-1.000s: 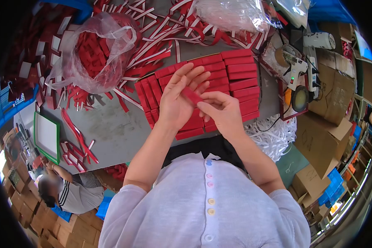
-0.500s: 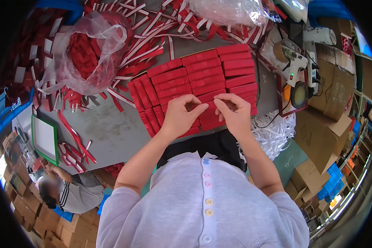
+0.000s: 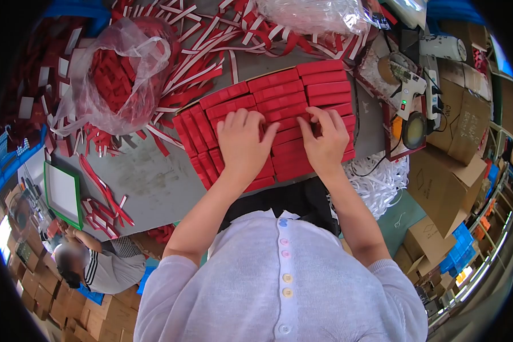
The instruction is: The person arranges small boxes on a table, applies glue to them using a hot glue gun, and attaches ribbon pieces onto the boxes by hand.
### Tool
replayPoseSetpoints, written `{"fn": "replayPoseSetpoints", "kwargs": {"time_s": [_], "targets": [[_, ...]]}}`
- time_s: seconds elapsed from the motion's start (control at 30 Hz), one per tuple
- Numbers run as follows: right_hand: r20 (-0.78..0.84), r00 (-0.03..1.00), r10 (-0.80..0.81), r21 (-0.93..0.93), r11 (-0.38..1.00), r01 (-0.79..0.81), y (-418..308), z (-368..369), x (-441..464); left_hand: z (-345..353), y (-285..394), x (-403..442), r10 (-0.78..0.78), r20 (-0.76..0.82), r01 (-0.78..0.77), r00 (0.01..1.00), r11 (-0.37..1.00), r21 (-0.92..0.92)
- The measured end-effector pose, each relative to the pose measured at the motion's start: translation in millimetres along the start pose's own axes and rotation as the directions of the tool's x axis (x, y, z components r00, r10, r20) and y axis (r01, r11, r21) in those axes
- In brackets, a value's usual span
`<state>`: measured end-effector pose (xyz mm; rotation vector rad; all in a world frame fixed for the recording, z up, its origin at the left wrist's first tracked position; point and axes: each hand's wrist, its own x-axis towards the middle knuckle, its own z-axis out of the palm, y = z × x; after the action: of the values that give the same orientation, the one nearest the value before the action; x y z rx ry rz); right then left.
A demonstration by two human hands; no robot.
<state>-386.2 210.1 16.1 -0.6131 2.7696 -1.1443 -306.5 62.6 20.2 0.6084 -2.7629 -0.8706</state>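
Observation:
Many small red boxes (image 3: 285,91) lie packed side by side in rows, forming a block in front of me. My left hand (image 3: 244,142) rests over the middle-left of this block, its thumb apart from the fingers and the fingertips on the boxes. To its right, my right hand (image 3: 328,142) touches the boxes with bent fingers. A small gap shows between its thumb and index finger, and no object is visible there. The palms hide part of the rows beneath them.
A clear plastic bag (image 3: 148,85) of red pieces stands at the left, with red-and-white ribbons (image 3: 202,71) behind. At the right are a glue gun (image 3: 407,88), tape roll (image 3: 413,130) and cardboard boxes (image 3: 450,176). A green-framed tray (image 3: 62,191) lies left; another person (image 3: 105,262) sits beyond.
My left hand has moved slightly away from me and spread from a pinch onto the boxes. My right hand has also moved slightly forward, its fingers loosening.

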Motion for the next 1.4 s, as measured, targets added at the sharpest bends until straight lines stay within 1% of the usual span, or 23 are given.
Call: {"fn": "replayPoseSetpoints", "kwargs": {"time_s": [0.03,0.07,0.1,0.13,0.17,0.23,0.27,0.3,0.37,0.43,0.53,0.63,0.7,0.77,0.83,0.97,1.27,1.37,1.4], "targets": [[-0.023,0.998,-0.055,-0.06,0.997,0.053,1.3,-2.3,-0.4,-4.5,-3.1,0.6,-0.024,-0.034,0.023,0.999,1.0,-0.021],[-0.022,0.998,-0.053,-0.061,0.997,0.051,2.8,-6.3,-0.8,-9.0,-8.9,0.2,-0.039,-0.069,0.036,0.997,0.999,-0.04],[-0.004,0.983,-0.186,-0.102,0.977,0.185,4.2,-10.9,-1.0,-17.4,-11.0,0.4,-0.086,-0.077,0.08,0.993,0.993,-0.084],[0.019,0.949,-0.316,-0.14,0.939,0.315,4.1,-13.7,-1.5,-23.3,-16.5,0.4,-0.095,-0.083,0.089,0.992,0.993,-0.071],[0.022,0.949,-0.314,-0.138,0.939,0.314,2.1,-15.0,-3.4,-27.3,-20.9,-0.8,-0.105,-0.088,0.1,0.991,0.993,-0.057],[0.186,0.918,-0.349,-0.142,0.915,0.377,-1.7,-16.2,-5.7,-28.6,-25.5,-2.4,-0.108,-0.069,0.103,0.992,0.993,-0.065],[0.223,0.919,-0.325,-0.143,0.922,0.361,0.9,-13.9,-8.2,-28.7,-27.1,-3.2,-0.108,-0.053,0.104,0.993,0.992,-0.072],[0.223,0.917,-0.329,-0.141,0.92,0.365,1.6,-13.2,-8.1,-27.9,-26.7,-4.3,-0.11,-0.057,0.106,0.992,0.992,-0.071],[0.255,0.917,-0.308,-0.173,0.918,0.357,2.5,-13.0,-8.1,-23.7,-22.6,-7.6,-0.089,0.012,0.09,0.996,0.993,-0.08],[0.253,0.915,-0.316,-0.17,0.916,0.363,5.9,-12.3,-7.4,-19.0,-19.8,-9.8,-0.077,0.033,0.08,0.996,0.993,-0.092],[0.246,0.91,-0.334,-0.169,0.909,0.38,8.9,-13.8,-4.8,-14.0,-16.1,-9.6,-0.008,0.072,0.012,0.997,0.998,-0.06],[0.248,0.903,-0.352,-0.169,0.902,0.398,10.1,-13.7,-2.3,-8.9,-17.6,-10.7,0.002,0.099,0.004,0.995,0.998,-0.063],[0.251,0.9,-0.356,-0.175,0.898,0.404,8.8,-14.7,-1.7,-6.9,-18.5,-10.8,0.007,0.09,-0.001,0.996,0.998,-0.061],[0.254,0.908,-0.333,-0.131,0.918,0.373,4.4,-16.9,-1.1,-6.6,-17.9,-10.6,0.012,0.081,-0.008,0.997,0.998,-0.061],[0.255,0.903,-0.344,-0.14,0.911,0.387,7.7,-14.5,-0.9,-6.4,-17.1,-10.3,-0.006,0.094,0.012,0.996,0.998,-0.063],[0.247,0.899,-0.361,-0.172,0.897,0.407,9.7,-15.5,-1.0,-5.8,-16.9,-10.2,0.004,0.081,0.001,0.997,0.998,-0.067],[0.219,0.896,-0.386,-0.157,0.893,0.423,11.6,-13.9,3.3,-5.5,-16.6,-10.2,0.0,0.079,0.006,0.997,0.997,-0.074],[0.267,0.89,-0.369,-0.157,0.895,0.418,-10.0,-22.8,8.7,-3.9,-17.3,-9.0,0.01,0.041,-0.007,0.999,0.998,-0.062],[0.264,0.882,-0.39,-0.139,0.89,0.435,-19.7,-20.0,16.6,-4.1,-16.0,-8.8,0.023,0.037,-0.02,0.999,0.998,-0.067]]}}
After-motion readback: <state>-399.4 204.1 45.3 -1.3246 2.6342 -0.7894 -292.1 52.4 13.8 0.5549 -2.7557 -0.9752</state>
